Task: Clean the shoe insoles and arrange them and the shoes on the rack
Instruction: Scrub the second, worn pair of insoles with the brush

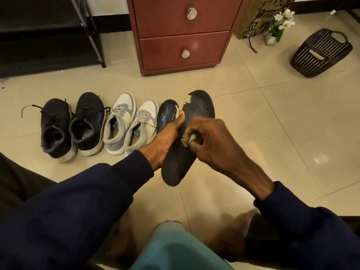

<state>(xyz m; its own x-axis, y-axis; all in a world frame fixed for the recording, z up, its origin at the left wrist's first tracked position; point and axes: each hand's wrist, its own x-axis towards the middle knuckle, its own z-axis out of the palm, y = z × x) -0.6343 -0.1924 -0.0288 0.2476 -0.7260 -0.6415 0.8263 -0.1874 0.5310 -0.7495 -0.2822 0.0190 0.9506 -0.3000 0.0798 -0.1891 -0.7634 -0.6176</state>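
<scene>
My left hand [164, 140] grips a worn dark insole [198, 112] with a torn toe, thumb lying along its edge, held above the floor. My right hand [210, 141] pinches a small pale green cloth [190, 140] against the insole's middle. A second dark insole [166, 114] with pale markings lies on the floor just left of it. A pair of black sneakers [72, 125] and a pair of white and grey sneakers [129, 123] stand in a row on the tiles. The black shoe rack [91, 30] stands at the back left.
A red-brown drawer cabinet [183, 34] stands behind the shoes. A paper bag [259, 16], a small vase of white flowers [280, 26] and a tipped dark basket [321, 53] sit at the back right. A blue-green object [175, 248] is near my knees.
</scene>
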